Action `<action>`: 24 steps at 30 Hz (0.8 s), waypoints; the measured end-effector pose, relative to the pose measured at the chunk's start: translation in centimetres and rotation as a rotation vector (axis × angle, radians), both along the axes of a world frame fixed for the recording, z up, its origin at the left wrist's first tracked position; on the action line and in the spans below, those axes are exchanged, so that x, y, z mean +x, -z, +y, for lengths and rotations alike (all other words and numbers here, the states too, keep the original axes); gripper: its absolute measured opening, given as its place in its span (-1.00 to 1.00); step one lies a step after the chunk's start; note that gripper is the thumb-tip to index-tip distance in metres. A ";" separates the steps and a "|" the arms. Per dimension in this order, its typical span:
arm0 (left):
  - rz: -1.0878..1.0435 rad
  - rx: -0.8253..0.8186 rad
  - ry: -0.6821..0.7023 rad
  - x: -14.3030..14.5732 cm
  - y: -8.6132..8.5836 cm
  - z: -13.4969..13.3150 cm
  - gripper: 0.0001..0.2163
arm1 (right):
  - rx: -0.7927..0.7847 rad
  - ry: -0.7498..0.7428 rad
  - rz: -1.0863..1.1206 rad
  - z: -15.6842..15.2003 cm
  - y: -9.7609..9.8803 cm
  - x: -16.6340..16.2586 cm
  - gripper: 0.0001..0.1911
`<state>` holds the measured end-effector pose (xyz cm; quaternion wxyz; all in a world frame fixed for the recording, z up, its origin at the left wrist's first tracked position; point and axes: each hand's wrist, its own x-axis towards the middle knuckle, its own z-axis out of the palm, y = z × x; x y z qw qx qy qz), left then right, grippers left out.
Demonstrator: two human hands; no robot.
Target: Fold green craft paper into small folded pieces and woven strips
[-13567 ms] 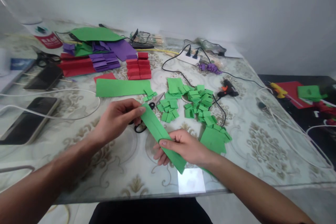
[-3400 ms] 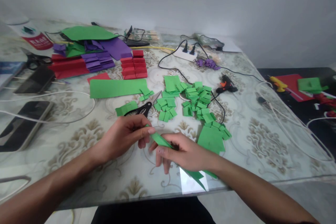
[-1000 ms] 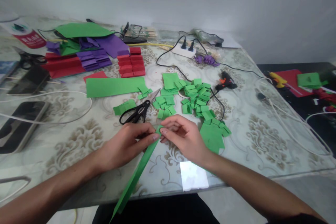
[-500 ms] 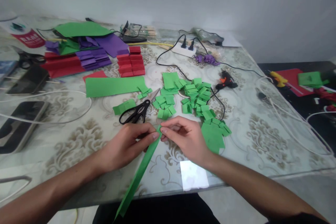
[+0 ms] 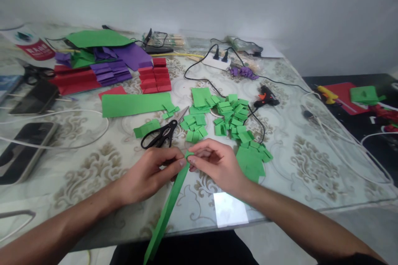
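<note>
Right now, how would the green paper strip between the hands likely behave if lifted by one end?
The green paper strip is probably light: the left hand and right hand pinch only its top end. Looking narrow and thin, it would likely crease easily. Yet its free length runs nearly straight, suggesting some stiffness.

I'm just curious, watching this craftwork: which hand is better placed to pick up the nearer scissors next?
Probably the left hand: the handles of the nearer scissors lie just beyond it, farther from the right hand. Both hands hold the green strip, though.
</note>
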<state>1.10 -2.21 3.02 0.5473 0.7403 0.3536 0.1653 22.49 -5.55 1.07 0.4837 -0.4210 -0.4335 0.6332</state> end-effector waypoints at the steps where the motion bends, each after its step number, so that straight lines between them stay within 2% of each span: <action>1: 0.003 -0.010 -0.001 0.0 0.0 0.0 -0.63 | 0.000 -0.002 0.004 0.0 0.1 0.0 -0.72; 20: 0.017 0.069 0.033 0.0 -0.1 0.2 -0.63 | 0.008 0.011 -0.039 0.1 -0.4 0.2 -0.77; 24: 0.010 0.082 0.016 0.1 -0.2 0.2 -0.65 | -0.019 0.011 -0.039 0.2 -0.5 0.3 -0.72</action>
